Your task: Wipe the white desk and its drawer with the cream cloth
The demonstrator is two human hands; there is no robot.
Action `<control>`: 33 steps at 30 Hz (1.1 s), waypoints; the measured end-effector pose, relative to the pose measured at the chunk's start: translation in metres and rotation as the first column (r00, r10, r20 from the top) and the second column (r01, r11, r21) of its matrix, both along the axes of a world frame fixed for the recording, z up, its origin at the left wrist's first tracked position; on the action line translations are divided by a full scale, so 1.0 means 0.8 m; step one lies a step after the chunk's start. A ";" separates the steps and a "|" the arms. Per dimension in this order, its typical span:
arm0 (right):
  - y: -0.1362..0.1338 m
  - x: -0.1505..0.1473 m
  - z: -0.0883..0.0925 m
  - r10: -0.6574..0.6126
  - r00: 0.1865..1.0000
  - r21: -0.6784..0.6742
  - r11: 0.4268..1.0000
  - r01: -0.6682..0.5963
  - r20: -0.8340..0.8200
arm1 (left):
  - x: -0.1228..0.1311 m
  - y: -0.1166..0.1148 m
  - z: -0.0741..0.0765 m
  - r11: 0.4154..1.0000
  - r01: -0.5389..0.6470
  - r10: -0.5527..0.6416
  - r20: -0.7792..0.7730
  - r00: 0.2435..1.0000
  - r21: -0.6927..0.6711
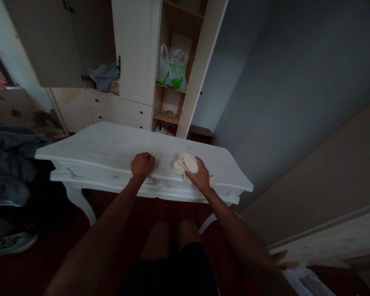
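In front of me stands a white table [89, 144] with curved legs and small leaf-like decorations along its front. My right hand [200, 176] grips a bunched cream cloth [186, 163], which touches the tabletop right of the middle. A loose end of the cloth shows beyond the wrist. My left hand [142, 165] is curled into a fist and rests at the table's front part, left of the cloth; nothing sticks out of it. Greyish smudges [162, 161] mark the white surface between and around both hands.
Behind the table is a white wardrobe [135, 49] with open doors, plastic bags [176, 70] on a shelf and folded clothes [105, 76]. Dark grey fabric [9, 160] lies at left, above a shoe [10, 244]. A wall [296, 102] runs along the right. The floor is dark red.
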State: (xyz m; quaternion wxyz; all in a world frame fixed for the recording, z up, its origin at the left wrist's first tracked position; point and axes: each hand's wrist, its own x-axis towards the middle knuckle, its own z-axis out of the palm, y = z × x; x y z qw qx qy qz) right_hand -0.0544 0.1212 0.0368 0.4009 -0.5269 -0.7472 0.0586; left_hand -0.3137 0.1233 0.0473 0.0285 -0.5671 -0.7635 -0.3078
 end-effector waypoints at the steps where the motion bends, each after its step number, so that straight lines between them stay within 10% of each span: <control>1: -0.022 0.001 -0.014 0.050 0.999 0.052 0.997 -0.050 -0.001 | 0.000 0.000 0.000 1.000 0.001 -0.001 -0.003 1.000 0.007; 6: -0.116 0.007 -0.108 0.279 0.940 0.114 0.946 -0.304 0.197 | -0.001 0.002 -0.002 1.000 0.024 -0.023 -0.016 1.000 0.017; 10: -0.124 0.009 -0.157 0.174 0.957 0.105 0.974 -0.202 0.232 | -0.002 0.003 -0.004 1.000 0.012 -0.013 0.008 1.000 0.014; 15: -0.093 -0.013 -0.157 0.101 0.974 0.110 0.986 -0.125 0.203 | -0.001 0.002 -0.003 1.000 0.018 -0.018 0.001 1.000 0.005; 25: -0.063 -0.116 -0.136 0.369 0.837 0.001 0.915 -0.404 0.403 | -0.001 0.004 -0.006 0.999 0.021 -0.021 0.007 1.000 0.029; 33: -0.079 -0.087 -0.153 0.465 0.821 -0.122 0.884 -0.451 0.332 | -0.001 0.006 -0.009 1.000 -0.001 0.001 0.001 1.000 0.012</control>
